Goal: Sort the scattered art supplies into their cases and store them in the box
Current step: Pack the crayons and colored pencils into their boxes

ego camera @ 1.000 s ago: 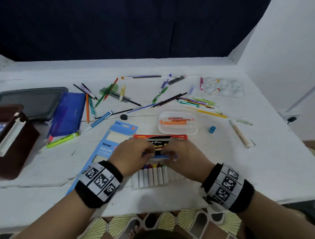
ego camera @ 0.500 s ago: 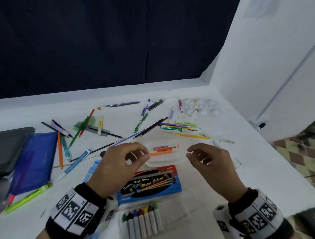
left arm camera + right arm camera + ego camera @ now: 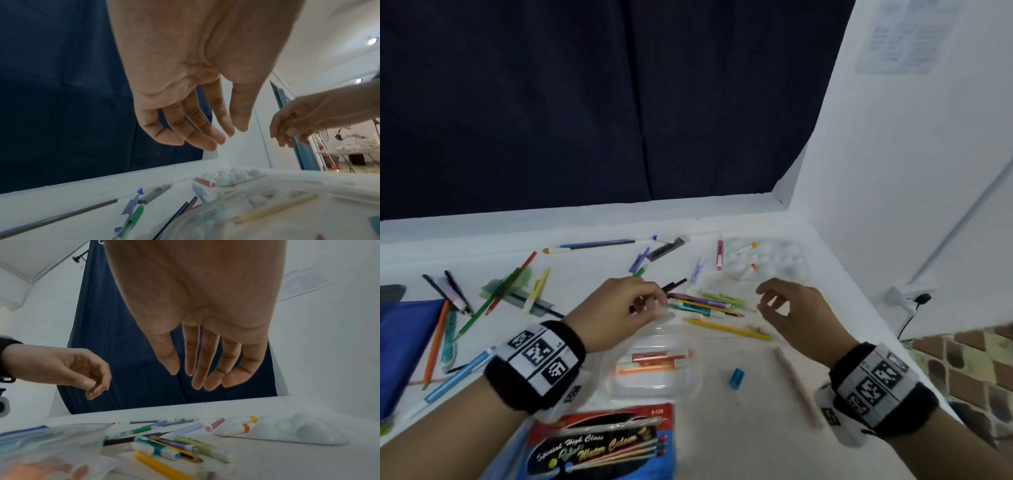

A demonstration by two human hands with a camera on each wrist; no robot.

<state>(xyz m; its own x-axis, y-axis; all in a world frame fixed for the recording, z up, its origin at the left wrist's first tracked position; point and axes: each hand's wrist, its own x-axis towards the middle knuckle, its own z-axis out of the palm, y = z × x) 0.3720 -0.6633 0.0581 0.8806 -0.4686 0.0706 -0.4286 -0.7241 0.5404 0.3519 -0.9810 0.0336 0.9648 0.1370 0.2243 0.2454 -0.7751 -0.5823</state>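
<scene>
Both hands hover empty above the white table (image 3: 756,428). My left hand (image 3: 650,305) (image 3: 216,134) hangs with loosely bent fingers over the far end of a clear plastic case (image 3: 654,380) that holds orange and pink markers. My right hand (image 3: 767,301) (image 3: 195,379), fingers relaxed, floats just right of a cluster of loose markers (image 3: 709,305) (image 3: 174,449). A yellow pencil (image 3: 726,329) lies under it. The red and blue water colour pen pack (image 3: 602,442) lies at the front.
A white paint palette (image 3: 767,260) with small tubes sits at the back right. Pencils and pens (image 3: 493,301) are scattered at the left beside a blue pouch (image 3: 404,342). A blue sharpener (image 3: 736,377) and a wooden stick (image 3: 794,383) lie near my right wrist.
Both hands have left the pen set near the front edge and moved forward and apart over the markers. The head view has tilted up and to the right.
</scene>
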